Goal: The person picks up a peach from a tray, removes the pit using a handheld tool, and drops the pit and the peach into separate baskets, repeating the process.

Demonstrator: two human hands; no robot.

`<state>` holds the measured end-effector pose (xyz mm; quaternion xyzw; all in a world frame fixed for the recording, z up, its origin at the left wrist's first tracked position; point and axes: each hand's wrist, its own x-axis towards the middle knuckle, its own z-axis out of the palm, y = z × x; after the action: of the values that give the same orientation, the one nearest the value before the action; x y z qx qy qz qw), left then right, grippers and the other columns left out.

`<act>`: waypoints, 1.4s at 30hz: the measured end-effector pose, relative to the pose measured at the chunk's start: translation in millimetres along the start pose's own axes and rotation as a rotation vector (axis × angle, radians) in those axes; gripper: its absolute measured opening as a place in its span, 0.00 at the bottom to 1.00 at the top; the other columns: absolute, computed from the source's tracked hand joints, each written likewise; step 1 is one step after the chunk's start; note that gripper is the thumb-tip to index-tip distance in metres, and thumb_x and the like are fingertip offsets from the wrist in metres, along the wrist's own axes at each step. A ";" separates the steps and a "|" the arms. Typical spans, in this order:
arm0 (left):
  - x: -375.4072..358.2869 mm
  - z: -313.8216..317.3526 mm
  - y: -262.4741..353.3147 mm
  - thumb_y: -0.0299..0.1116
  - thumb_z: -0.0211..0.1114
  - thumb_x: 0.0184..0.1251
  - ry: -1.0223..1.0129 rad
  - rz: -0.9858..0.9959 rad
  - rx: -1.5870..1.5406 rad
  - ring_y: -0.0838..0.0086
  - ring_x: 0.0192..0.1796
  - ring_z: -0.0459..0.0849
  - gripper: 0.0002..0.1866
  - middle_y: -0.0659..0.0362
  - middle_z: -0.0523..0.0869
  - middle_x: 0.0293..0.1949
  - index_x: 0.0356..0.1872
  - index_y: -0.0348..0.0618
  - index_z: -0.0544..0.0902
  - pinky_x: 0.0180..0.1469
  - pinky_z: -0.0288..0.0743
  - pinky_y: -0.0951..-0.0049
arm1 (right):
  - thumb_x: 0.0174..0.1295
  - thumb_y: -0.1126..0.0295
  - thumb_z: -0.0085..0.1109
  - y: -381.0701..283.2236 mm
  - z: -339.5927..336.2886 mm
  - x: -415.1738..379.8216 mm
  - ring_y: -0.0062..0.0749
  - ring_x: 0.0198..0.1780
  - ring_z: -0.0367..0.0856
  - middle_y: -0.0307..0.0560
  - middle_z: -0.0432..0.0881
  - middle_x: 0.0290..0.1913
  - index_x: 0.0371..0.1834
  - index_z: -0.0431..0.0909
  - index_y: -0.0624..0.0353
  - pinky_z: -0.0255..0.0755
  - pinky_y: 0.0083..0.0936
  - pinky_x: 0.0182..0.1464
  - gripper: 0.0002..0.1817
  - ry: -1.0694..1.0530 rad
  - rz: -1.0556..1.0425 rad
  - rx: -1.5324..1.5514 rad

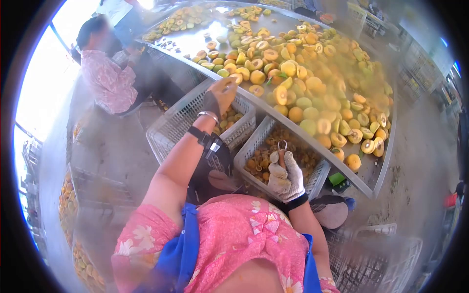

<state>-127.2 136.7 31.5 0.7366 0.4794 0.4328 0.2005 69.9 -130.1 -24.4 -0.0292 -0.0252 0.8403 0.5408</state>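
Observation:
My bare left hand [221,96] reaches to the near rim of the metal table, fingers loosely curved and apart. Its fingertips are right beside a cut peach half [236,78] at the edge of the heap. On my right hand [287,177] is a whitish work glove, its fingers wrapped around the wooden handle of a pitting tool [282,152] with a metal loop at its tip. That hand is over a crate [240,162] of pits and fruit scraps. Many yellow peaches [296,115], whole and halved, lie heaped on the table.
Beneath my left arm stands a plastic crate [163,128] with fruit in it. The metal table's raised rim [312,142] runs diagonally in front of me. A person [108,80] sits at the left. White crates [386,259] stand on the floor at lower right.

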 end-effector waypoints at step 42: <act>-128.8 48.3 96.4 0.43 0.58 0.78 -0.365 -0.536 -1.511 0.66 0.44 0.86 0.16 0.56 0.85 0.42 0.46 0.37 0.81 0.50 0.83 0.65 | 0.77 0.54 0.50 19.8 24.0 29.3 0.51 0.51 0.83 0.62 0.83 0.49 0.61 0.73 0.69 0.74 0.35 0.53 0.26 0.624 -0.509 -1.848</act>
<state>-57.1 -15.2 16.3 0.3222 0.1783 0.4496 0.8138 37.9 -111.9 -2.5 -0.6495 -0.5295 0.3056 0.4521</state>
